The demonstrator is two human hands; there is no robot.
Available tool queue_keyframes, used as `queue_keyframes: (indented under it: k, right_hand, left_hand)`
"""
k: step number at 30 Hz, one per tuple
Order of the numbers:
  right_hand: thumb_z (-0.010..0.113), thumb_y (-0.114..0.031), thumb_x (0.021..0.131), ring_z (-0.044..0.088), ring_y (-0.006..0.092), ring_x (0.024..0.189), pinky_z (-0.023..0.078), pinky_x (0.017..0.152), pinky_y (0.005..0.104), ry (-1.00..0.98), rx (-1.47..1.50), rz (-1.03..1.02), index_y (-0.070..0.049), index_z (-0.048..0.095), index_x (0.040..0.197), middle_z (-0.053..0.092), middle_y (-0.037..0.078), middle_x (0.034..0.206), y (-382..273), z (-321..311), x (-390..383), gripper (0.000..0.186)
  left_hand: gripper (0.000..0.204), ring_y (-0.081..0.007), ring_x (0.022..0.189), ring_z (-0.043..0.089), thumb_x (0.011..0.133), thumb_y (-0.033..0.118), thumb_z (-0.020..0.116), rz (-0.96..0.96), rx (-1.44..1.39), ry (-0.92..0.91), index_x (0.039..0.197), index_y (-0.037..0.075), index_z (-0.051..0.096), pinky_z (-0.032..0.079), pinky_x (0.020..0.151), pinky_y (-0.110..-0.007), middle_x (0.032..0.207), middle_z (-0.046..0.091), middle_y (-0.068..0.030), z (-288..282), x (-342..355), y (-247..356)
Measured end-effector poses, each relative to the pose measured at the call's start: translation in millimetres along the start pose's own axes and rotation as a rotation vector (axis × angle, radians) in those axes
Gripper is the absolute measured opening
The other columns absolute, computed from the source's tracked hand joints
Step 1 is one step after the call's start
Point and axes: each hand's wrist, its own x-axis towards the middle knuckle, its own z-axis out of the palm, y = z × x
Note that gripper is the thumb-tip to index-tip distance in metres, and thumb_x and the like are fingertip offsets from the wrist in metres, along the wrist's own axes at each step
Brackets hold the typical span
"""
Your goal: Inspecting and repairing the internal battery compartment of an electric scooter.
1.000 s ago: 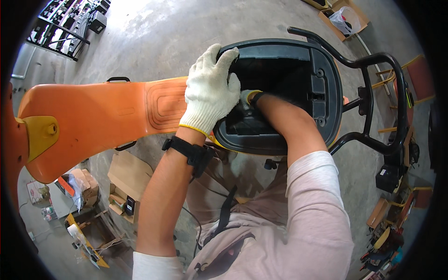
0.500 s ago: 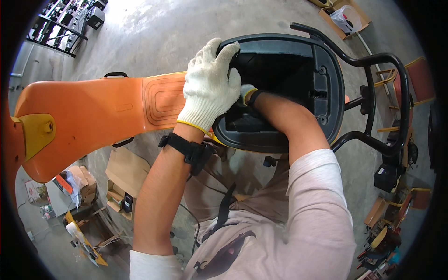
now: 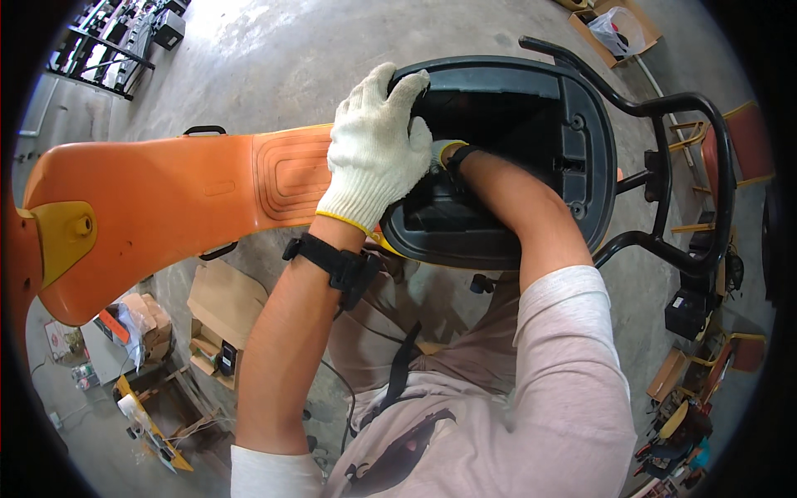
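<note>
An open black storage bin (image 3: 589,191) sits at the end of an orange scooter body (image 3: 166,183) with a yellow fitting at its far left. My left hand (image 3: 374,153), in a white knit glove with a yellow cuff, is curled over the bin's left rim, gripping it. My right hand (image 3: 444,156), also gloved, reaches down into the bin beside the left hand; its fingers are hidden in the dark interior. A black strap is on each wrist.
A black tubular rack (image 3: 710,166) curves round the bin's right side. Red chairs (image 3: 743,141), a black battery-like case (image 3: 689,314) and loose items line the right. Open cardboard boxes (image 3: 228,299) lie lower left and top right. A metal shelf (image 3: 95,58) stands upper left.
The bin and both my hands sit slightly higher and farther right in the view. My right wrist has shifted a little inside the bin; my left hand still grips the rim.
</note>
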Motion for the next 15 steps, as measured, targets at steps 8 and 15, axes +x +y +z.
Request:
queue_keyframes:
  k: [8,15]
  right_hand:
    - [0.070,-0.019,0.078,0.075,0.0291,0.092,0.057,0.080,0.0458,-0.087,0.100,0.081,-0.006,0.079,0.108,0.076,0.020,0.099,-12.9,20.6,-20.7,0.034]
    - [0.069,-0.021,0.080,0.074,0.0307,0.102,0.057,0.084,0.0456,0.057,0.002,0.059,-0.006,0.079,0.109,0.076,0.019,0.106,-16.6,21.7,-14.0,0.034]
  left_hand:
    - [0.050,-0.0407,0.132,0.053,0.086,0.013,0.064,-0.031,0.003,-0.034,0.136,0.019,0.062,0.047,0.109,-0.049,0.145,0.053,-0.0171,-2.3,0.7,2.4]
    - [0.051,-0.0406,0.131,0.054,0.086,0.013,0.065,-0.014,-0.007,-0.016,0.136,0.019,0.062,0.048,0.108,-0.049,0.144,0.054,-0.0167,-0.6,0.6,1.0]
